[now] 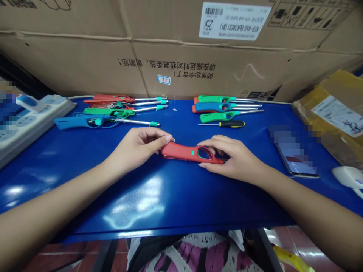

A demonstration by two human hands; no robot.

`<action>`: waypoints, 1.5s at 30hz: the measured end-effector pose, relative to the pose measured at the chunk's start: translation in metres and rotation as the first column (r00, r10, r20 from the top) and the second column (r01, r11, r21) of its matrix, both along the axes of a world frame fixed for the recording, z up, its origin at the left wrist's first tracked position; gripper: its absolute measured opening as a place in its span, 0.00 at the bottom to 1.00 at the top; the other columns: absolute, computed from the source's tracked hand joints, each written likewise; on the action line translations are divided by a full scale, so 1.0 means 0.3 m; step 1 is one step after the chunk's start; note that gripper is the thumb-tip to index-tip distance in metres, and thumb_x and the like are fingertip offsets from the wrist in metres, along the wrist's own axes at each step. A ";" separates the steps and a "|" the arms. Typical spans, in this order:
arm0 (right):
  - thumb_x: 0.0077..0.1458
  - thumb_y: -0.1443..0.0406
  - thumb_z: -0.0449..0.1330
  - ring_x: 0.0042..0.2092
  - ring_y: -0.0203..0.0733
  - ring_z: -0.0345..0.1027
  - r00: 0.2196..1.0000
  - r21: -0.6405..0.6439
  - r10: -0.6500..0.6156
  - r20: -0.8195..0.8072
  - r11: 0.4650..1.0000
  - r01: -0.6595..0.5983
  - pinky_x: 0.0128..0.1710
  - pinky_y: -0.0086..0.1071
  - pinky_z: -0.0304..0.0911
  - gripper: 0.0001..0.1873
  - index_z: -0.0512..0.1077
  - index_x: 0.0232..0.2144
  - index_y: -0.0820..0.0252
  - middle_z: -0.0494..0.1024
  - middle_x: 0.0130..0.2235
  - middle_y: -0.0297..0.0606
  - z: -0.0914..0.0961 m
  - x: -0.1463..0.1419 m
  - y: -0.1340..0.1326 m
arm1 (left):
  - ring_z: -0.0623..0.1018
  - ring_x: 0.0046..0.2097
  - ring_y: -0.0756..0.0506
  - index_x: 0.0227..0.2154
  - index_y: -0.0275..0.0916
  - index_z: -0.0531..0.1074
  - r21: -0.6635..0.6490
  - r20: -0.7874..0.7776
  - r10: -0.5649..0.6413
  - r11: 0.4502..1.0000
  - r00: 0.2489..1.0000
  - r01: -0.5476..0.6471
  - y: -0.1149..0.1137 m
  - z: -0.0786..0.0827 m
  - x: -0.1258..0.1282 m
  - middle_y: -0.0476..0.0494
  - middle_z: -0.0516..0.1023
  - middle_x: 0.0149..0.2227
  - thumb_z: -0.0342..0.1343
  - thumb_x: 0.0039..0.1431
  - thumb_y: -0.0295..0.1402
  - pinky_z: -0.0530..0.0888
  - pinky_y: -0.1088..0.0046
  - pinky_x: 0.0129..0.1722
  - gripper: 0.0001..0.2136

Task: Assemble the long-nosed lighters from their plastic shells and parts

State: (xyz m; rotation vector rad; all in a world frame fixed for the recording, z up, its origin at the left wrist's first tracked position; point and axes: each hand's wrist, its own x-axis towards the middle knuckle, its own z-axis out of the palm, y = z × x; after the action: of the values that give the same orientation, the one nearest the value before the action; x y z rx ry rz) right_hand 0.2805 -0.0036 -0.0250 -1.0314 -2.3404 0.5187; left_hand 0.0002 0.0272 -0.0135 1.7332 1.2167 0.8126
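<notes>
A red lighter body [187, 152] with a teal trigger lies across the middle of the blue table [159, 196]. My left hand [138, 147] pinches its left end between thumb and fingertips. My right hand [232, 156] closes over its right end near the trigger loop, and the nozzle end is hidden under those fingers. One pile of long-nosed lighters [113, 109] in red, green and blue lies at the back left. A second pile [224, 107] lies at the back right.
A small black-and-yellow screwdriver [227, 124] lies in front of the right pile. A phone [296, 160] rests at the right, a white power strip [31, 113] at the left. Large cardboard boxes [181, 45] wall the back; a taped box [334, 113] stands at the right.
</notes>
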 end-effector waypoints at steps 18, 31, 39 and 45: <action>0.60 0.60 0.65 0.45 0.44 0.70 0.994 -0.111 -0.037 0.105 0.993 0.049 0.49 0.39 0.67 0.20 0.74 0.54 0.56 0.71 0.45 0.40 -0.017 -0.010 0.013 | 0.79 0.46 0.42 0.48 0.36 0.77 0.433 -0.546 -0.274 0.717 0.792 0.546 0.007 -0.017 -0.028 0.39 0.81 0.46 0.59 0.66 0.38 0.73 0.63 0.48 0.13; 0.61 0.58 0.64 0.47 0.46 0.69 0.989 -0.117 -0.030 0.143 0.992 0.047 0.50 0.43 0.67 0.22 0.72 0.56 0.54 0.70 0.46 0.42 -0.011 -0.011 0.006 | 0.79 0.45 0.44 0.46 0.40 0.77 0.344 -0.583 -0.256 0.782 0.771 0.520 -0.007 -0.003 -0.035 0.43 0.79 0.47 0.58 0.65 0.39 0.74 0.70 0.42 0.12; 0.60 0.59 0.65 0.46 0.46 0.69 0.994 -0.106 -0.020 0.110 0.994 0.032 0.49 0.42 0.68 0.22 0.73 0.55 0.53 0.71 0.46 0.42 -0.017 -0.005 0.006 | 0.79 0.45 0.44 0.49 0.40 0.77 0.332 -0.553 -0.272 0.796 0.788 0.507 -0.007 -0.012 -0.033 0.43 0.79 0.48 0.59 0.65 0.39 0.75 0.69 0.42 0.13; 0.60 0.58 0.65 0.46 0.46 0.69 0.992 -0.101 -0.032 0.124 0.994 0.044 0.48 0.43 0.68 0.26 0.73 0.58 0.59 0.71 0.46 0.44 -0.029 -0.003 0.011 | 0.80 0.42 0.45 0.47 0.38 0.80 0.292 -0.425 -0.290 0.853 0.857 0.433 -0.001 -0.018 -0.023 0.41 0.79 0.45 0.64 0.61 0.40 0.75 0.69 0.41 0.15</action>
State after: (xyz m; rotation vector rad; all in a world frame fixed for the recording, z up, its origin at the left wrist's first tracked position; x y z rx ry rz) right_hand 0.2795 -0.0002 -0.0338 -1.1836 -2.4169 0.5822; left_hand -0.0068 0.0267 -0.0188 2.4344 0.9387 0.5211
